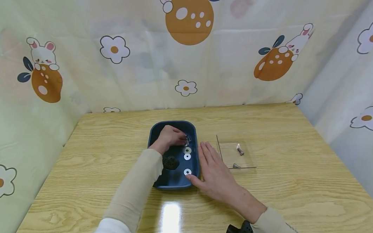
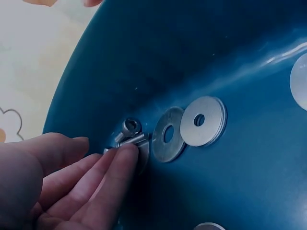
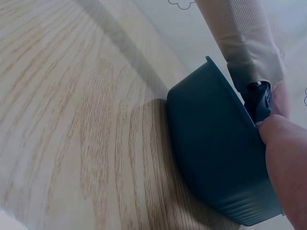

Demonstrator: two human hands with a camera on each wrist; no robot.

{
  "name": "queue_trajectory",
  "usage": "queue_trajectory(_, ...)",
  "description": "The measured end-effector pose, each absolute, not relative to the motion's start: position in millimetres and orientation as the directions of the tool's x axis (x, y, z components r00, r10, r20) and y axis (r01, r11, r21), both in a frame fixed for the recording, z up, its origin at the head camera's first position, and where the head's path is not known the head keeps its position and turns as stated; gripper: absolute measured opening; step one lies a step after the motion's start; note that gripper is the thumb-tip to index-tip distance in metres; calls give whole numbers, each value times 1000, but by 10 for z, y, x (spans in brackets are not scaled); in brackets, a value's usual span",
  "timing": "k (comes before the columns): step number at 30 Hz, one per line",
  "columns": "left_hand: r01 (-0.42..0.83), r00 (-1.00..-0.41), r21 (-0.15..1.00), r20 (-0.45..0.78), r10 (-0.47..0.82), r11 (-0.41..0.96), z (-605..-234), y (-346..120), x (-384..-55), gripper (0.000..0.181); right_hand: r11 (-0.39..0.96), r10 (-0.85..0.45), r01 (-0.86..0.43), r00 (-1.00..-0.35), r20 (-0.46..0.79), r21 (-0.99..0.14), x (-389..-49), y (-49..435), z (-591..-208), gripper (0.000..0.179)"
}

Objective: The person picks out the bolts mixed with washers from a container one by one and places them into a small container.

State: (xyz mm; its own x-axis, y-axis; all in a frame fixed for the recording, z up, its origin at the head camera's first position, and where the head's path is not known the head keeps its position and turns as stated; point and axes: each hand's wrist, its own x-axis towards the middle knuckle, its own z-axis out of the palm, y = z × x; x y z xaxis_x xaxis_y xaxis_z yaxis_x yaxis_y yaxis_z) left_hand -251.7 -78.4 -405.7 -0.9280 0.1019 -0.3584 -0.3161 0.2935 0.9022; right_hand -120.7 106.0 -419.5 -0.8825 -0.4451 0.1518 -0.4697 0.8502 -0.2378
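Inside a dark blue plastic box (image 1: 174, 183), my left hand (image 1: 170, 137) reaches to the far right corner. Its fingertips touch a small heap of metal socket-head screws (image 2: 130, 126), the thumb held apart from the fingers; part of the heap is hidden behind them. Beside the heap lie a greyish washer (image 2: 161, 148) and a stack of shinier flat washers (image 2: 211, 106). Another washer (image 1: 187, 172) lies toward the box's near end. My right hand (image 1: 216, 174) lies with straight fingers along the box's right outer side, its thumb on the rim.
A clear square plate (image 1: 230, 155) lies on the wooden table (image 1: 297, 171) right of the box. Near it are two screws, one upper (image 1: 240, 151) and one at its front edge (image 1: 236, 166). A patterned curtain (image 1: 137, 82) hangs behind.
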Motion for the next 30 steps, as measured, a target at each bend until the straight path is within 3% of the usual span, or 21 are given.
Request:
queue_trajectory(16, -313, -932, 879, -358, 64, 359, -3986, -674, -2505, 24, 849, -433, -456, -890, 143, -266, -1210, 1069, -4195, 96)
queue_trajectory(30, -315, -909, 842, -400, 115, 438, -3981, -591, -2503, 25, 846, -431, -451, -892, 134, -284, -1207, 1063, -4224, 94)
